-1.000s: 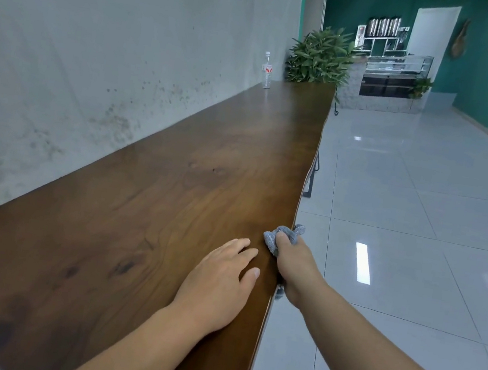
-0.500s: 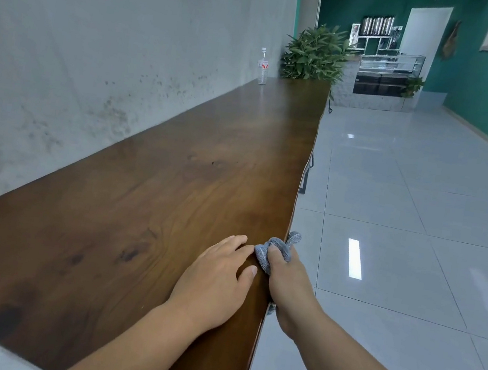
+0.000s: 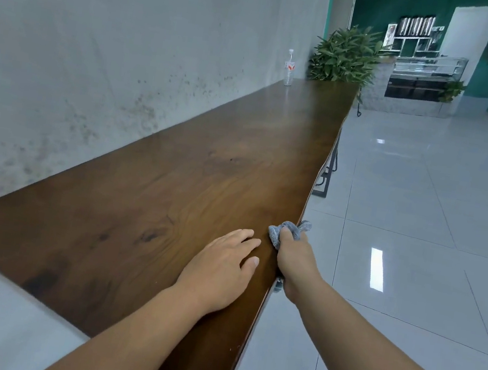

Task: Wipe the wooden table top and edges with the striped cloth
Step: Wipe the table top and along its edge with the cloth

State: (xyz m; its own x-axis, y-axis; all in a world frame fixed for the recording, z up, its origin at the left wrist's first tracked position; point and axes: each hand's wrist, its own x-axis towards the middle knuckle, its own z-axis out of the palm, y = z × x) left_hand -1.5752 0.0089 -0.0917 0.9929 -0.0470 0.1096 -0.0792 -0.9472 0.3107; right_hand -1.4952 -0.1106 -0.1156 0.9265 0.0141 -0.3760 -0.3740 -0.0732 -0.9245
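Note:
A long dark wooden table (image 3: 193,177) runs along the grey wall away from me. My right hand (image 3: 296,260) grips a bunched grey cloth (image 3: 288,231) against the table's right edge, with the cloth folded over the rim; part of it hangs below my hand. My left hand (image 3: 222,268) lies flat on the table top just left of the right hand, fingers straight.
A clear water bottle (image 3: 290,68) stands at the far end of the table near the wall, with a green potted plant (image 3: 347,56) behind it. Black metal table legs (image 3: 326,178) show under the right edge. Glossy tiled floor (image 3: 420,227) lies to the right.
Both hands have slid a little along the right edge, the right hand keeping the cloth pressed to the rim; the view has shifted slightly.

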